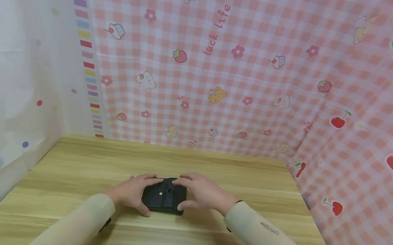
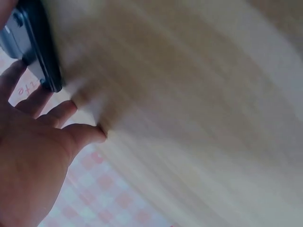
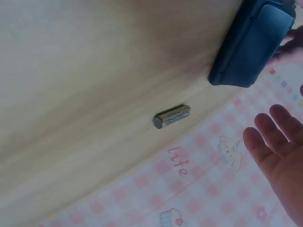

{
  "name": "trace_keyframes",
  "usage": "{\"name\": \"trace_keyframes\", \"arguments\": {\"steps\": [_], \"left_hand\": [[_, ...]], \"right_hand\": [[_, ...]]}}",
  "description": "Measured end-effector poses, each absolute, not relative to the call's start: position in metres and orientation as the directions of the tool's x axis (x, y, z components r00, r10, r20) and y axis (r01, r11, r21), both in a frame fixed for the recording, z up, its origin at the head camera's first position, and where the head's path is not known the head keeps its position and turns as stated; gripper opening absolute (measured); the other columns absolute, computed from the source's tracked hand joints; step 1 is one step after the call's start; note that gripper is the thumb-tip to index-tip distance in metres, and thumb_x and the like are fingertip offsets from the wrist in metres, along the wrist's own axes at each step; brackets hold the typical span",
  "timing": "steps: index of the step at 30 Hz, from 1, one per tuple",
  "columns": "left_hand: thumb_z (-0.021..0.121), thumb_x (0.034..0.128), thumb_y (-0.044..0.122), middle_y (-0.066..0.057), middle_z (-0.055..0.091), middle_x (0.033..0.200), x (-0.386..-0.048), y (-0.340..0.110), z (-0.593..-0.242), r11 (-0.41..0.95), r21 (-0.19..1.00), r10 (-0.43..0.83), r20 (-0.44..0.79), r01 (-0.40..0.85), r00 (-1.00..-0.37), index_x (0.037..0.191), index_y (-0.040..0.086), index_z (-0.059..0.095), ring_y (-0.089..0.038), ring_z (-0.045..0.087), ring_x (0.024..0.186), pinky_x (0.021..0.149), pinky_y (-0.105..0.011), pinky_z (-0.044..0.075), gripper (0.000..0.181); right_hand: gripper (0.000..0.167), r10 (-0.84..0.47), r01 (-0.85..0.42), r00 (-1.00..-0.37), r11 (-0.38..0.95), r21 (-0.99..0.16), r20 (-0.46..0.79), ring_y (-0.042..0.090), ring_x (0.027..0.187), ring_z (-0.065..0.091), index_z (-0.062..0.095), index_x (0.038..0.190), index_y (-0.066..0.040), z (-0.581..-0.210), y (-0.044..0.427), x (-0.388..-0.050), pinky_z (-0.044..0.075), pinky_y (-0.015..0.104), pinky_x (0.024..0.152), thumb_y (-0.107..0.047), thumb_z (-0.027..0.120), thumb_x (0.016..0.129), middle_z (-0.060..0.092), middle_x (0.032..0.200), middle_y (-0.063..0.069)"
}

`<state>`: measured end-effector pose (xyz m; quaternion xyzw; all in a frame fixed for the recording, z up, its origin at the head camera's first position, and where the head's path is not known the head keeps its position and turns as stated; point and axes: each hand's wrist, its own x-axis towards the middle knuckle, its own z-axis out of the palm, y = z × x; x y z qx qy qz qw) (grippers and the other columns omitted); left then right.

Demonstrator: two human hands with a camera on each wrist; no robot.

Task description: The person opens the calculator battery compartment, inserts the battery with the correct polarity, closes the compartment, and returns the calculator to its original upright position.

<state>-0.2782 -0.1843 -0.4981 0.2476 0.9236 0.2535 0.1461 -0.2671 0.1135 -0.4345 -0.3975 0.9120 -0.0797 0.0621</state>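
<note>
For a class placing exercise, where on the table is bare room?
Bare table lies between the sleeves, between left hand and white cloth, and between right hand and cherry cloth. Crowded: around the black device between both hands; battery nearby.

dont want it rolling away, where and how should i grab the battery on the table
Probably pinch the battery around its middle from above, thumb and finger across its long sides: it's a short cylinder lying on its side on the table, apart from the black device.
</note>
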Motion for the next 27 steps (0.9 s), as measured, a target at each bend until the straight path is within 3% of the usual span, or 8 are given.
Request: {"name": "trace_keyframes", "arguments": {"steps": [6,13,19,27], "left_hand": [[0.105,0.065,0.036,-0.023,0.039,0.169,-0.281,-0.184,-0.491,0.747,0.54,0.542,-0.16,0.386,-0.825,0.162,0.02,0.047,-0.053,0.039,0.153,0.12,-0.083,0.025,0.114],[0.105,0.0649,0.037,-0.021,0.04,0.169,-0.28,-0.184,-0.488,0.757,0.526,0.54,-0.173,0.387,-0.824,0.162,0.021,0.048,-0.052,0.041,0.152,0.118,-0.073,0.039,0.114],[0.106,0.0637,0.037,-0.021,0.041,0.168,-0.281,-0.186,-0.49,0.76,0.522,0.536,-0.168,0.386,-0.827,0.161,0.021,0.049,-0.051,0.043,0.151,0.116,-0.072,0.041,0.114],[0.105,0.0662,0.037,-0.021,0.04,0.168,-0.282,-0.186,-0.491,0.759,0.516,0.545,-0.172,0.396,-0.82,0.163,0.021,0.047,-0.051,0.042,0.151,0.117,-0.071,0.042,0.114]], "right_hand": [[0.089,-0.733,-0.721,-0.668,0.681,-0.132,-0.131,0.033,0.151,0.051,0.043,0.163,-0.035,-0.433,0.096,-0.277,0.046,0.05,0.123,-0.06,0.083,0.088,0.045,0.168,0.011],[0.093,-0.728,-0.722,-0.664,0.684,-0.106,-0.169,0.035,0.152,0.049,0.041,0.163,-0.038,-0.44,0.088,-0.286,0.044,0.054,0.123,-0.064,0.084,0.084,0.043,0.169,0.012],[0.094,-0.719,-0.721,-0.661,0.688,-0.083,-0.213,0.034,0.154,0.046,0.042,0.162,-0.04,-0.449,0.081,-0.289,0.041,0.055,0.126,-0.065,0.085,0.083,0.041,0.17,0.012],[0.088,-0.707,-0.713,-0.661,0.696,-0.083,-0.253,0.034,0.149,0.052,0.046,0.16,-0.042,-0.456,0.076,-0.288,0.049,0.05,0.119,-0.062,0.086,0.083,0.041,0.169,0.012]]}}
